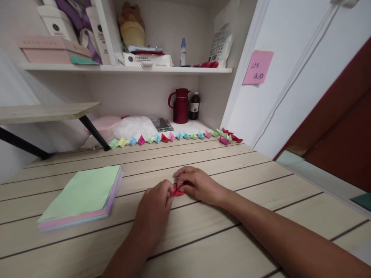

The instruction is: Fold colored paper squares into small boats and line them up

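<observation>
A small piece of folded red paper point(177, 190) lies low over the table, pinched from both sides. My left hand point(156, 199) grips its left edge with thumb and fingers closed. On the other side, my right hand point(198, 185) has its thumb and fingertips closed on the paper, and the fingers hide part of it. Its exact folded shape is too covered to make out. To the left of my hands rests a thick stack of coloured paper squares point(82, 193), light green on top with pink and blue sheets beneath.
A row of small folded paper boats point(164, 138) in several colours lines the table's back edge, bunched at the right. Behind stand a dark red jug point(181, 106) and a dark bottle point(194, 105). A small raised shelf point(49, 112) with black legs stands at left.
</observation>
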`<act>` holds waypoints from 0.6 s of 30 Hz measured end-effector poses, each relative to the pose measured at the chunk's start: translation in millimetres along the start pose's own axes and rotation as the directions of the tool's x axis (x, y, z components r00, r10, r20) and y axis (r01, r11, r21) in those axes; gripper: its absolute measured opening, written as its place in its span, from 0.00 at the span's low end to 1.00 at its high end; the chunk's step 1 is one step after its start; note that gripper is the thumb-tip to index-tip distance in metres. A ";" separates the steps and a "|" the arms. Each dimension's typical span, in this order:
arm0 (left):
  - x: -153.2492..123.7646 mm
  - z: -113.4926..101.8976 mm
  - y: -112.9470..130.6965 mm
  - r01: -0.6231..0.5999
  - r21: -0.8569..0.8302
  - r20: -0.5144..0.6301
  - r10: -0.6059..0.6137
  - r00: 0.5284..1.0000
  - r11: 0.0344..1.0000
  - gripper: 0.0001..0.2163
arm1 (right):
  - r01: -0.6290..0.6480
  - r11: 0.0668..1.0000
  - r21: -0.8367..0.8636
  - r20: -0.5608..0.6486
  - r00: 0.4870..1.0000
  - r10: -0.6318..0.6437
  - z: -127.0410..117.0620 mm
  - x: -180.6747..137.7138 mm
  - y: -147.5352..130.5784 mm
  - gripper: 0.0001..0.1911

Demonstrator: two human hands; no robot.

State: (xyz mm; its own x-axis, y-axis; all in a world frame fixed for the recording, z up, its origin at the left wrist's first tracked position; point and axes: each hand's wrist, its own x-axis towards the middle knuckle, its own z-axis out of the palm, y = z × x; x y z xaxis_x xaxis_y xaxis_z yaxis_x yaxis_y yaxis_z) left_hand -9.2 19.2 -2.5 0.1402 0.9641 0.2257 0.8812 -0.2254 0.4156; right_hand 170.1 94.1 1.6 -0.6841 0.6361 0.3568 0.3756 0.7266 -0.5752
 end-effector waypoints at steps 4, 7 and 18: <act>3.0 -4.3 -5.6 0.015 -0.033 0.006 -0.015 1.000 0.999 0.07 | 0.032 0.998 -0.054 0.008 0.999 -0.032 -1.1 0.6 1.7 0.08; 4.0 -5.5 -5.1 0.020 -0.053 0.010 -0.019 1.000 0.998 0.07 | 0.051 0.995 -0.090 0.008 0.999 -0.050 -0.6 1.1 2.6 0.08; 8.7 2.9 -1.6 -0.068 -0.040 0.002 0.068 0.998 0.997 0.06 | 0.097 0.964 -0.249 0.044 0.995 -0.089 2.2 3.1 0.4 0.09</act>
State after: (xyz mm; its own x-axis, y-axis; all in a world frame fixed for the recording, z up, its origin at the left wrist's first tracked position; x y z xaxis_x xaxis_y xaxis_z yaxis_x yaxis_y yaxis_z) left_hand -8.1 28.4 -3.7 0.2006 0.9467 0.2518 0.8510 -0.2958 0.4339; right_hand 166.7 95.8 0.9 -0.7417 0.5572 0.3735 0.4514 0.8265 -0.3364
